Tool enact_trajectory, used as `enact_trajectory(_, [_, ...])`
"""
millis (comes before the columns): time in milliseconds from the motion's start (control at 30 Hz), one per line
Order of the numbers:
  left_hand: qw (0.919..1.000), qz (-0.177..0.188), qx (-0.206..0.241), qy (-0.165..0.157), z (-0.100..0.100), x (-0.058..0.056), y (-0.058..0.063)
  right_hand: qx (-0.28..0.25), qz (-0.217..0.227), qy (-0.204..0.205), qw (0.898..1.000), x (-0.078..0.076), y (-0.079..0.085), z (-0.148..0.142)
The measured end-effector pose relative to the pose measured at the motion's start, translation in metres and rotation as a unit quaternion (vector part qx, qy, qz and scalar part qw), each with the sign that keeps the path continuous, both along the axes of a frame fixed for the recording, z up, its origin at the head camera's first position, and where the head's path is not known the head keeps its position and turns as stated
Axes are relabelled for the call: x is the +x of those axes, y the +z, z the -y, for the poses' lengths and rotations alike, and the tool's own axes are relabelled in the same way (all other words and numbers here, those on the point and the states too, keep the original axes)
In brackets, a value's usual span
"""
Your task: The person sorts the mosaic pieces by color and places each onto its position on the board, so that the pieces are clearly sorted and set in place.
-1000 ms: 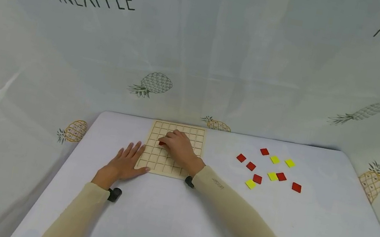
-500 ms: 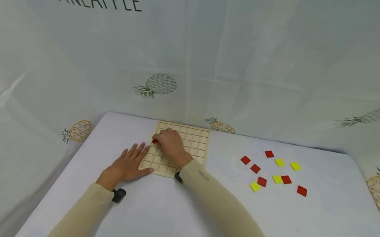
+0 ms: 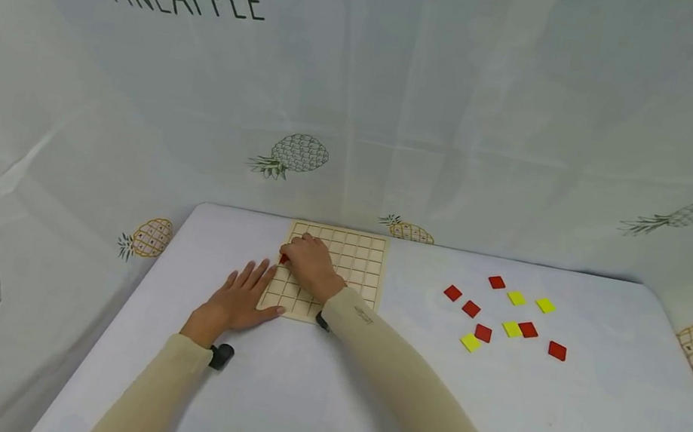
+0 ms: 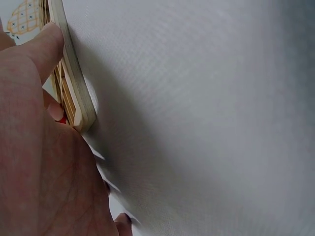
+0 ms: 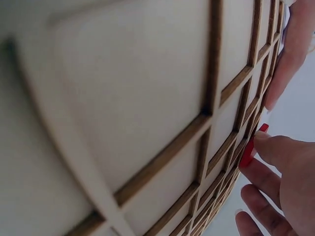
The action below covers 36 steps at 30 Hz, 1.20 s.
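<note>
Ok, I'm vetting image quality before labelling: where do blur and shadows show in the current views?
Head: a soft shadow beside the right beige sleeve; left wrist: a broad soft shadow on the flat white table beside the pale wooden grid board, upper right dim; right wrist: the board's nearest part blurred at left, the thin red tile clearer.

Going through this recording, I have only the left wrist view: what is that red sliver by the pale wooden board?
Observer: A thin red tile, pinched between the thumb and finger of the person's bare right hand.

Reviewer: Where is it on the board?

Observer: At the left edge of the pale wooden grid board, as the head view shows it.

Reviewer: Any loose tiles?

Observer: Yes, six red square tiles and four yellow square tiles lie right of the board.
</note>
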<state>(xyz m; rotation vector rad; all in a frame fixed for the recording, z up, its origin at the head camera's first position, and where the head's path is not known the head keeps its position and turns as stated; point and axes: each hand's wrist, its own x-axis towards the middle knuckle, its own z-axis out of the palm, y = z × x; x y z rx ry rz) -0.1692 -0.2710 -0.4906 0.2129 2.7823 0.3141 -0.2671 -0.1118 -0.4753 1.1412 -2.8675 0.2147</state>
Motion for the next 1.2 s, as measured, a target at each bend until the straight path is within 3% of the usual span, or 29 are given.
enact_trajectory(500, [1.0000,0.009,0.001,0.002,-0.006,0.001,0.003,0.034,-0.019,0.000,0.999,0.003,-0.005,-0.003])
enact_trajectory(667, [1.0000,0.006,0.004,0.004,-0.003,0.001,0.002,0.046,-0.035,0.005,0.998,0.011,0.003,-0.015])
enact_trajectory(900, [1.0000,-0.003,0.008,-0.002,0.002,0.000,-0.001,0.059,-0.067,0.014,0.996,0.026,0.022,-0.055])
enact_trajectory(1200, [0.9997,0.001,0.026,0.000,-0.002,0.001,0.005,0.032,-0.108,0.019,0.993,0.052,0.028,-0.128])
